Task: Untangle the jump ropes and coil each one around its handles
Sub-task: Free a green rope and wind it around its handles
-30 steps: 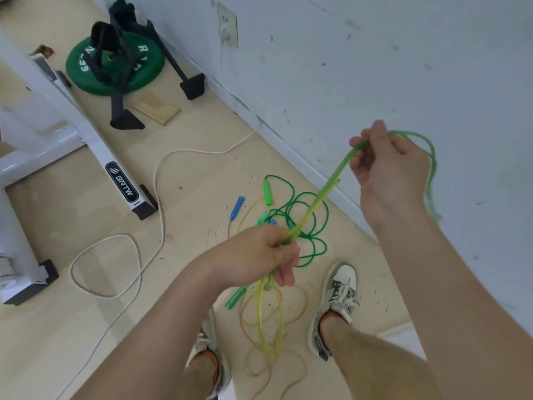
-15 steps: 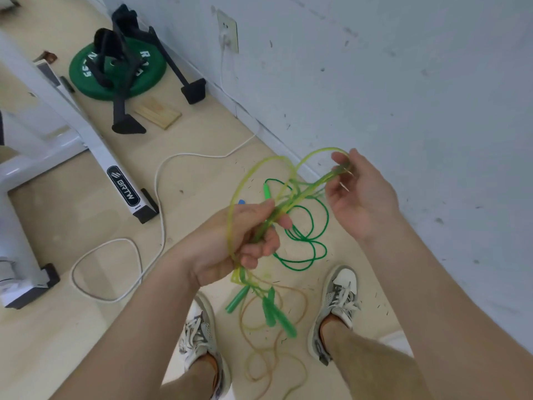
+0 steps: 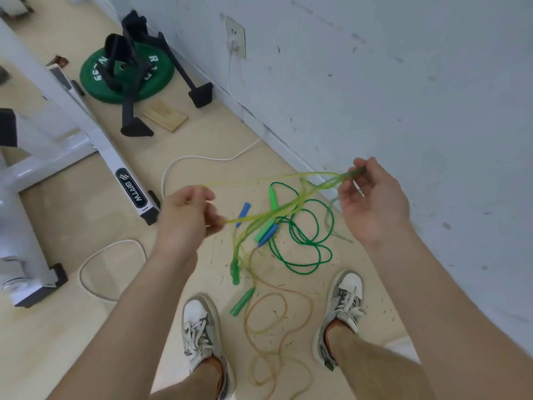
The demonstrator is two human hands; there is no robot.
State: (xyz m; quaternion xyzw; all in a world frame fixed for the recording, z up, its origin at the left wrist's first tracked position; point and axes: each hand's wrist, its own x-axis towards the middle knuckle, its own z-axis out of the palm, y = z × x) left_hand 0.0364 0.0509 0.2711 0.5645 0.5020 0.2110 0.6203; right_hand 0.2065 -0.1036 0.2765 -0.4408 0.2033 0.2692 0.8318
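Yellow-green rope (image 3: 289, 209) stretched between two hands
Left hand (image 3: 184, 220) and right hand (image 3: 375, 203) each pinch its blurry loops.

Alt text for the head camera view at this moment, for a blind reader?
A person's left hand and right hand hold a tangled yellow-green jump rope stretched between them above a wooden floor. Below, by their white sneakers, lie a dark green rope, an orange rope and blue handles.
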